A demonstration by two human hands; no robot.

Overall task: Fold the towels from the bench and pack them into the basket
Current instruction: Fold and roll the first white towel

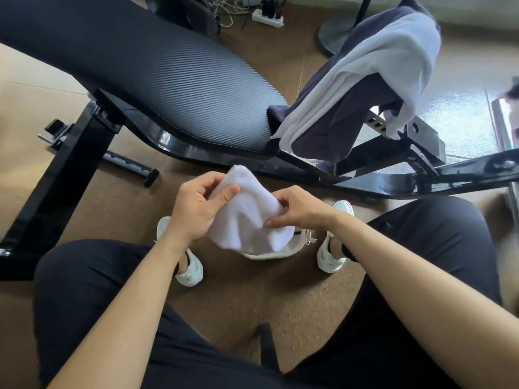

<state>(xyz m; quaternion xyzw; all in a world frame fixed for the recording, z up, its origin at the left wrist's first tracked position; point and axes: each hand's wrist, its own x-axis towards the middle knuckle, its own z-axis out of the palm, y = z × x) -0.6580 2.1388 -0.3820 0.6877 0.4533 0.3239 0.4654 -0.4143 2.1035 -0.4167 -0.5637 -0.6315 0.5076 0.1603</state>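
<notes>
Person seated, knees apart, dark trousers, white shoes [191,272] flat on the brown floor [238,301].

Small white towel [247,220] held in the air between the knees, bunched and partly folded, just in front of the desk frame [365,182].

Left hand [196,209] grips the towel's upper left part, thumb pressed on top, fingers curled behind the cloth. Right hand [300,209] pinches the lower right edge between thumb and fingertips.

Directly under the towel a white curved rim [269,255] sits on the floor between the shoes. Cannot tell whether this is the basket; most of it is hidden by the cloth.

Desk pad [168,80] black, ribbed, sloping. On its raised right-hand section, two more towels draped unfolded: a pale white one [379,74] lying over a dark one [331,130], both hanging down toward the frame.

Behind: power strip [266,18] with plugs, round fan base [334,35].
</notes>
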